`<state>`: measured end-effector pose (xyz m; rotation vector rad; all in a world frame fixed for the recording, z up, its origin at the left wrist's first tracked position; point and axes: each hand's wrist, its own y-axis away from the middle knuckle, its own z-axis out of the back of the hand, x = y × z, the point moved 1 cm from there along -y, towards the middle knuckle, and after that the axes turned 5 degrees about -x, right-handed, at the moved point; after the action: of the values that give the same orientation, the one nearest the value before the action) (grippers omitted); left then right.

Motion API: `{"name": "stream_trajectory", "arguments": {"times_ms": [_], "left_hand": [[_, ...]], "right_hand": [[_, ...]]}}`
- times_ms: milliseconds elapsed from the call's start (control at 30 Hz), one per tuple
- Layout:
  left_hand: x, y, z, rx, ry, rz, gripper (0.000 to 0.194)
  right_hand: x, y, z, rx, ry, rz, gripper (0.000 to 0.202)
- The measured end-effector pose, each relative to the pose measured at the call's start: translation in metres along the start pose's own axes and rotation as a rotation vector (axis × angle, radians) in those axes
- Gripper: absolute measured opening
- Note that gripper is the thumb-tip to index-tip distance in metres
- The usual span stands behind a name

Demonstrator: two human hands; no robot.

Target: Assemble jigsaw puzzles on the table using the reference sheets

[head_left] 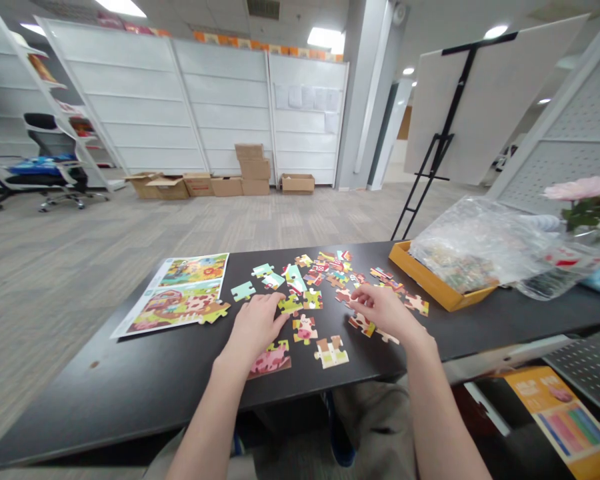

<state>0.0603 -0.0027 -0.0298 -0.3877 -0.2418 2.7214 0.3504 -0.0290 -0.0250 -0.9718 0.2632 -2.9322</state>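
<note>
My left hand (257, 328) rests on the dark table with its fingers spread, at the edge of a green puzzle piece (291, 305). Under its wrist side lies a pink pig piece (271, 360). My right hand (383, 308) hovers low over the pieces on the right, thumb and forefinger bent near a pale pink-brown piece (343, 296); whether it grips one cannot be made out. Between the hands lie a cow-face piece (305, 329) and a cream and brown piece (331, 352). More loose pieces (317, 267) are scattered behind.
A printed picture sheet (153, 313) lies at the left, one piece on its edge. An orange box (433, 283) with plastic bags (480, 240) stands at the right, near a pink flower (583, 189). Another orange box (560, 420) is below the table.
</note>
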Motion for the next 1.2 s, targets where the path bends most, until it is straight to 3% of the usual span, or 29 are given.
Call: {"name": "stream_trajectory", "arguments": {"times_ms": [167,400,500,633,800,967,1100,1200], "left_hand": [[0.000,0.002,0.004,-0.006,0.009,-0.003,0.029],[0.013,0.008,0.005,-0.116,0.080,0.012,0.038],[0.016,0.012,0.002,-0.208,0.123,-0.064,0.040],[0.008,0.018,-0.001,-0.298,0.231,-0.241,0.043],[-0.011,0.021,-0.002,-0.324,0.295,-0.377,0.042],[-0.018,0.021,-0.004,-0.307,0.273,-0.376,0.044],[-0.015,0.020,-0.004,-0.289,0.282,-0.368,0.045],[0.000,0.018,0.001,-0.304,0.327,-0.334,0.046]], "right_hand": [[-0.006,0.002,0.005,-0.015,-0.021,-0.005,0.021],[-0.009,0.002,0.006,-0.031,0.007,0.008,0.023],[-0.005,0.001,0.001,-0.024,-0.025,0.025,0.020],[0.017,0.002,-0.008,0.028,-0.194,0.085,0.018],[0.045,0.002,-0.021,0.085,-0.409,0.173,0.020],[0.045,-0.004,-0.034,0.130,-0.496,0.165,0.019],[0.042,-0.008,-0.037,0.142,-0.496,0.156,0.018],[0.034,-0.011,-0.033,0.103,-0.426,0.137,0.017]]}}
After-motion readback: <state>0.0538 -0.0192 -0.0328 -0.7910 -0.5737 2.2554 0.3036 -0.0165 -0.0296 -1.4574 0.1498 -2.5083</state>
